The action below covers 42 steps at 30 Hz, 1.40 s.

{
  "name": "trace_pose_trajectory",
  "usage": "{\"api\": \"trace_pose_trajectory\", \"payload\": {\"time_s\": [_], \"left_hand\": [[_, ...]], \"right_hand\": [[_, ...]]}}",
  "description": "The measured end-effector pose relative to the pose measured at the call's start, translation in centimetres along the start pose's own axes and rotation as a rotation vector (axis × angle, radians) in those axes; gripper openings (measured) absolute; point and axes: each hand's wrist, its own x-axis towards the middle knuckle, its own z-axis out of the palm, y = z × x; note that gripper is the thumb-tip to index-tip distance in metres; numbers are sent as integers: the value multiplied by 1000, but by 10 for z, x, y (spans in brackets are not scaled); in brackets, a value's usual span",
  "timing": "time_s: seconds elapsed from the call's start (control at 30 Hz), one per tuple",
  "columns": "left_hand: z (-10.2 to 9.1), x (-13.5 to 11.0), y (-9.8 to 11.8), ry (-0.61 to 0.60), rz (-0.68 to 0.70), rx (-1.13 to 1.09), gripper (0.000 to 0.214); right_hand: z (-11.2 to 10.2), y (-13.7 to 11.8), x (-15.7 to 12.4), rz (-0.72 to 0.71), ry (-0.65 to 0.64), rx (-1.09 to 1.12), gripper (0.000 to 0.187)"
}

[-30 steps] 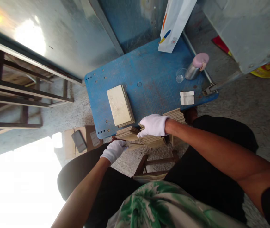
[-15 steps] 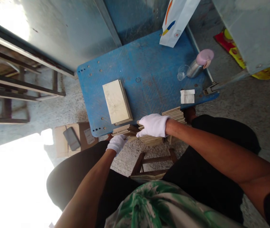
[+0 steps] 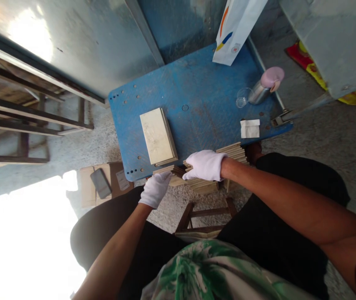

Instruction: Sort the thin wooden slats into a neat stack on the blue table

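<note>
Both of my hands wear white gloves. My right hand lies palm down, fingers curled, on a fanned row of thin pale wooden plates along the near edge of the blue metal table. My left hand reaches up from below and grips the left end of that row, on a small bundle of plates. A neat stack of the same plates lies flat on the table to the left.
A white bag, a pink-lidded steel bottle, a clear cup and a folded white cloth sit on the table's far and right side. A phone lies on a cardboard box by my left knee. A wooden stool stands between my legs.
My left hand has risen from below the table edge up to the left end of the plate row and taken hold there. My right hand has stayed on the plates.
</note>
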Motion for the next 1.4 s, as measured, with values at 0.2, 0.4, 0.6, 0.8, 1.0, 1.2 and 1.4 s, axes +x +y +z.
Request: {"api": "trace_pose_trajectory", "payload": {"time_s": [0.2, 0.4, 0.6, 0.8, 1.0, 1.2, 1.4], "left_hand": [[-46, 31, 22, 347, -200, -144, 66], [-83, 100, 50, 359, -279, -138, 120], [-87, 146, 60, 263, -375, -195, 126], [-82, 160, 54, 205, -443, -221, 136], [-84, 164, 61, 203, -427, -178, 139], [-84, 166, 60, 237, -408, -197, 137], [-83, 169, 55, 264, -395, -248, 128]], "right_hand": [[6, 2, 2, 9, 13, 31, 57], [7, 1, 6, 29, -27, 27, 55], [7, -1, 6, 62, -8, 1, 53], [5, -6, 4, 101, -16, -7, 49], [8, -8, 5, 103, -13, -1, 47], [11, -7, 10, 105, -14, 3, 46], [9, -8, 11, 126, -27, -5, 45]]}}
